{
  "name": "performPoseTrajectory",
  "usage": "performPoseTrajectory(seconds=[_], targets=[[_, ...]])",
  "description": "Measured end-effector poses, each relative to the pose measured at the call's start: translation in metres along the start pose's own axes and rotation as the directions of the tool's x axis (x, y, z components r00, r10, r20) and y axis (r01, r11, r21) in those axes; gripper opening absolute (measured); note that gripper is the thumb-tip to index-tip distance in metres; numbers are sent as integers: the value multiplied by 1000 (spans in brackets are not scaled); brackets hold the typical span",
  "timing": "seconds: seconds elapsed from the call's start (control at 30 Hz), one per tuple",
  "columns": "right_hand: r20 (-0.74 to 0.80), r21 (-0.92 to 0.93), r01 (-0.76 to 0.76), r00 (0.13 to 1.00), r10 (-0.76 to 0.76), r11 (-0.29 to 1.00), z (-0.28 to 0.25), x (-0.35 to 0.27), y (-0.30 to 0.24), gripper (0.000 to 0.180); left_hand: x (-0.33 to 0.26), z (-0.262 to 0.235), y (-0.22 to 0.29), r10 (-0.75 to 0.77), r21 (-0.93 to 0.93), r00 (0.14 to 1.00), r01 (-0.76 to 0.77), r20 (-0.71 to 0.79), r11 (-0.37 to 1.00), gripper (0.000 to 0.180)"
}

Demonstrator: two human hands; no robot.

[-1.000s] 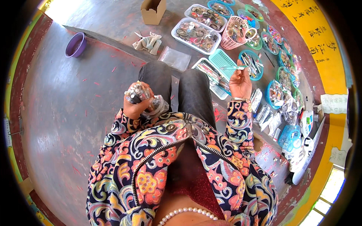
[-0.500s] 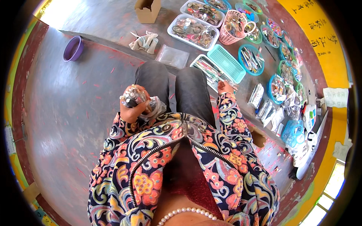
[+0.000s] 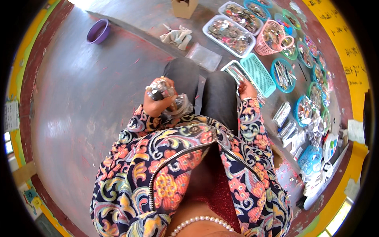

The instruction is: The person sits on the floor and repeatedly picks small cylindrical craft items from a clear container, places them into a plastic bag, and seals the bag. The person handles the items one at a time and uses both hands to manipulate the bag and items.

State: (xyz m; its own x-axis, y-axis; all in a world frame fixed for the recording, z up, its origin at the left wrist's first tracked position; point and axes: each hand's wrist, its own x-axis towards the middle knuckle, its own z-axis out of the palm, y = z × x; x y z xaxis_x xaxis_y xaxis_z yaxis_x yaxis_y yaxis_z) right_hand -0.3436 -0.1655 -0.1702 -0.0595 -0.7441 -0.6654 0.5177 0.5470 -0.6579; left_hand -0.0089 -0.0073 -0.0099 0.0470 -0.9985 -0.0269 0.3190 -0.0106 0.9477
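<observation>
My left hand (image 3: pixel 157 103) is wrapped round a thick bundle of pens (image 3: pixel 162 89), their round ends pointing up and away from me. A crumpled clear plastic bag (image 3: pixel 181 103) hangs beside that hand, above my lap. My right hand (image 3: pixel 247 91) is at the near end of a narrow white basket (image 3: pixel 226 66), by my right knee. Slim pens (image 3: pixel 235 72) lie lengthwise in this basket. The right fingers are curled in among the pens, and what they grip is hidden. A turquoise basket (image 3: pixel 257 73) stands right alongside, with nothing seen in it.
White trays (image 3: pixel 206 31) of small bagged goods and a pink basket (image 3: pixel 260 46) stand ahead. A blue round basket (image 3: pixel 273 73) of pens and bagged packs (image 3: pixel 281 113) lie to the right. A flat plastic bag (image 3: pixel 204 56), cloth (image 3: pixel 177 36), carton (image 3: pixel 184 8) and purple basin (image 3: pixel 98 31) lie ahead and left.
The whole view has shifted, so the things on the floor appear further right. My right hand has moved further in over the white basket's pens. The left hand still grips its bundle.
</observation>
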Motion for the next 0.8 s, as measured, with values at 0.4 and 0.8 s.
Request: performPoseTrajectory(seconds=[0.4, 0.8], targets=[[804, -463, 549, 591, 68, 696, 165, -195, 0, 17, 1, 2, -2, 3, 62, 997, -7, 75, 998, 44], [779, -337, 583, 614, -129, 739, 165, -207, 1, 14, -2, -3, -7, -24, -3, 995, 25, 99, 1000, 43]])
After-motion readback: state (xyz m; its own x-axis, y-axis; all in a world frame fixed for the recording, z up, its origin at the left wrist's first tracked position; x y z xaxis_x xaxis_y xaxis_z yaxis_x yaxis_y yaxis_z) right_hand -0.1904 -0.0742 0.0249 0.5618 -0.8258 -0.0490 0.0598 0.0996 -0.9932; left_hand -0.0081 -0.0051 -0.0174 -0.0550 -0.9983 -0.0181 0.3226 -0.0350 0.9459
